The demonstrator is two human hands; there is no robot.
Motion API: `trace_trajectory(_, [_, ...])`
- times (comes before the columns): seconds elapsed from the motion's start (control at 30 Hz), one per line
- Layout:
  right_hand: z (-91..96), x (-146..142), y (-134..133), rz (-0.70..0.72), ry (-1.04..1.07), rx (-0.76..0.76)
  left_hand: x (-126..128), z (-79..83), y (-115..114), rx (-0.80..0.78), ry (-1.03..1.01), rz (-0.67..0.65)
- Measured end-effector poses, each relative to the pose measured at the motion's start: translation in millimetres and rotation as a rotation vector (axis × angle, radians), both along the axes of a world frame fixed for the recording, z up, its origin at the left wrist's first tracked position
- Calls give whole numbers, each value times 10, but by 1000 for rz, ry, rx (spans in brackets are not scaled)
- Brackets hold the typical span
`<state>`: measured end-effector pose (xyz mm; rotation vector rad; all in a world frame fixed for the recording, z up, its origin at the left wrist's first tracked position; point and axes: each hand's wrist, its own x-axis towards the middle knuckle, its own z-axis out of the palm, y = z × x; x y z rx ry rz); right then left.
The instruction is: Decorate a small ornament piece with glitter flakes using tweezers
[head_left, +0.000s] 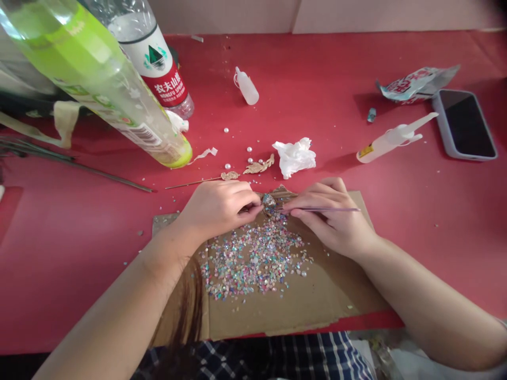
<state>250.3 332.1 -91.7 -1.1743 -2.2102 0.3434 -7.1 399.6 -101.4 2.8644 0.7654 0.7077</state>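
Observation:
My left hand (224,208) is closed, thumb and fingertips pinching a small gem-covered ornament (269,200) above the cardboard. My right hand (335,216) is closed around a thin tool like tweezers (330,209), whose tip points left at the ornament. Below both hands, many tiny multicoloured rhinestones (253,261) lie scattered over the brown cardboard sheet (317,301). Just beyond my left hand are a gold leaf-shaped piece (259,167) and another gold piece on a thin stem (229,176). A crumpled white tissue (295,157) sits beyond the gap between my hands.
A green-labelled bottle (119,100) and a water bottle (158,63) stand at the upper left. Dark thin rods (106,174) lie below them. A small squeeze bottle (247,87), a glue bottle (386,141), a crumpled packet (418,84) and a phone (467,124) rest on the red table.

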Motion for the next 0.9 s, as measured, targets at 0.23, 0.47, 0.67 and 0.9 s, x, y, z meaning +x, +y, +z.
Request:
trace_trajectory(0.23, [-13, 1, -2, -35, 12, -43, 3, -20, -6, 13, -7, 5])
trace_trajectory(0.47, [-11, -19, -5, -54, 46, -99, -3, -6, -2, 9, -7, 1])
trace_trajectory(0.67, [-28, 18, -20, -130, 222, -95, -4, 16, -10, -4, 11, 12])
trace_trajectory(0.9, [-54, 53, -17, -208, 325, -113, -7, 19, -9, 18, -6, 3])
